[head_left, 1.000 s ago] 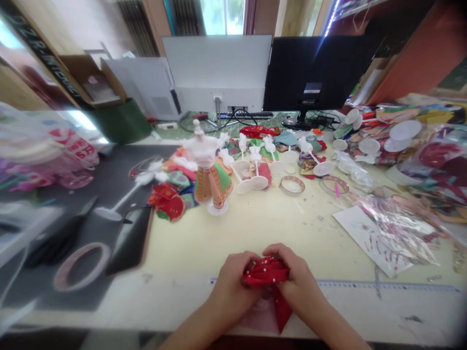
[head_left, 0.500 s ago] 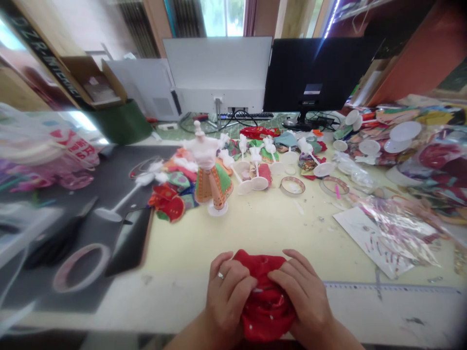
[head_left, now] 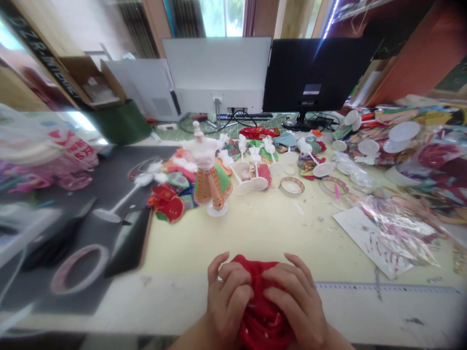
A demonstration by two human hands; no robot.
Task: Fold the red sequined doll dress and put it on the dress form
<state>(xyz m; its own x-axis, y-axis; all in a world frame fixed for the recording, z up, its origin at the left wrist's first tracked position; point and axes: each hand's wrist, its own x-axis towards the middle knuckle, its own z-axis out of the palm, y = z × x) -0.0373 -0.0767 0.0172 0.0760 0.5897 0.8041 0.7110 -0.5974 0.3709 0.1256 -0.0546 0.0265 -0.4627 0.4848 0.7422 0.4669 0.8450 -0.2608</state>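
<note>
A bunched piece of red fabric, dotted with small white specks, is held between my hands at the table's near edge. My left hand, with a ring on one finger, grips its left side with curled fingers. On the other side my right hand has its fingers bent over the cloth. Both thumbs are hidden or partly hidden by the folds. Farther back stands a small dress-form mannequin with a white top and an orange and green skirt.
Several white mannequin stands lie among fabric scraps beyond. Tape rolls sit mid-table. A ruler lies right of my hands, near a white card. On the left are a dark tablet, a large tape roll and a black mat.
Both hands have shifted slightly closer together, and the red fabric has sunk a little toward me, bunched tighter between the fingers. The things on the table have stayed put.
</note>
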